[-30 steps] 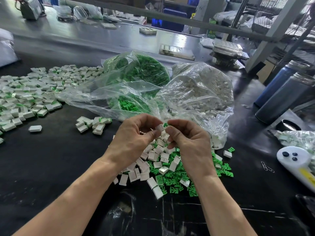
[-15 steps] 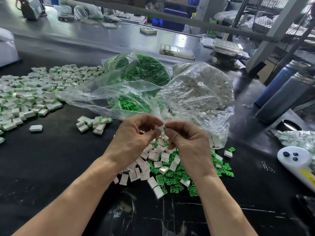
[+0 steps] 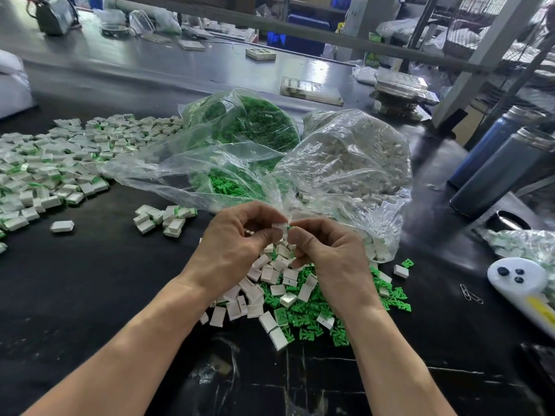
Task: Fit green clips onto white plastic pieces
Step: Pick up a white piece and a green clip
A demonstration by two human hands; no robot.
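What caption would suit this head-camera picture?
Both hands, left and right, press a green clip into a white piece.

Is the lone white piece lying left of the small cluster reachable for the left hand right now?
Probably not at once: the left hand pinches a white piece. The lone white piece lies uncovered on the table.

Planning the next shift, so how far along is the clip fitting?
Done: a wide spread of fitted pieces lies at the left. In hand: the left hand pinches a white piece while the right hand pushes a green clip against it. Left: the loose pile and two well-filled bags.
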